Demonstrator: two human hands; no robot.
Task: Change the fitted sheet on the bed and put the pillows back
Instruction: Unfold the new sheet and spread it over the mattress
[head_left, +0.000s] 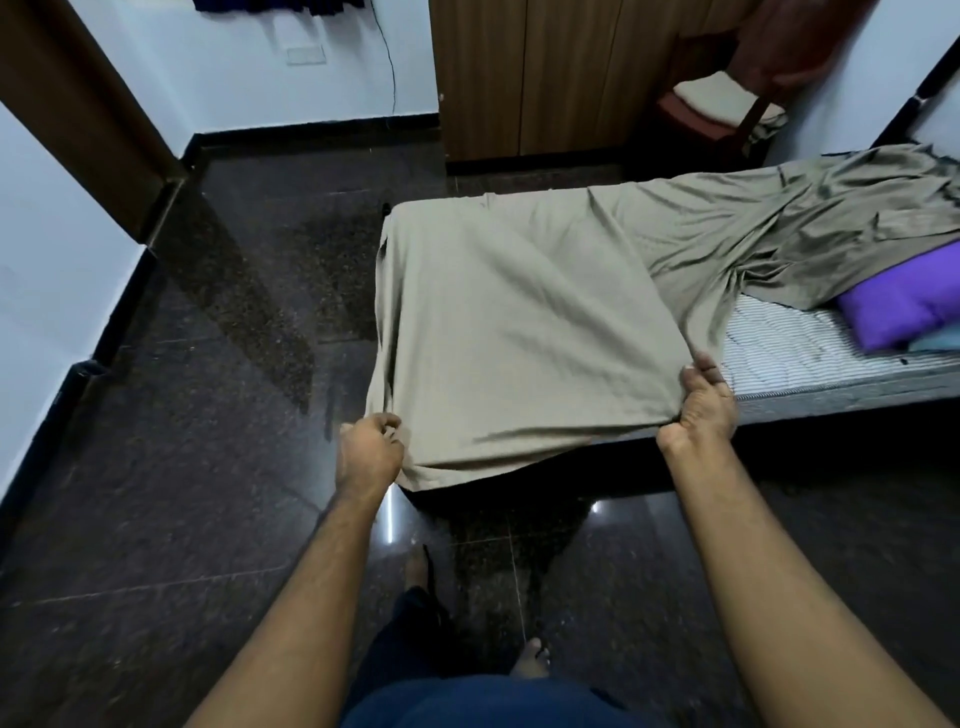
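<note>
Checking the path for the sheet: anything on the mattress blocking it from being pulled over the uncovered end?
Yes. A purple pillow lies on the bare striped mattress at the right end, with the bunched edge of the beige sheet draped over its far side. The left hand and right hand grip the sheet's near edge.

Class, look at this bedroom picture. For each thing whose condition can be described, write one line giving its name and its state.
Fitted sheet: beige, spread over the near end of the bed, bunched and wrinkled further along.
Mattress: partly bare, striped top showing.
Purple pillow: lying on the mattress, partly under the sheet.
Left hand: gripping the sheet's corner.
Right hand: gripping the sheet's edge.
Wardrobe: doors closed.
</note>
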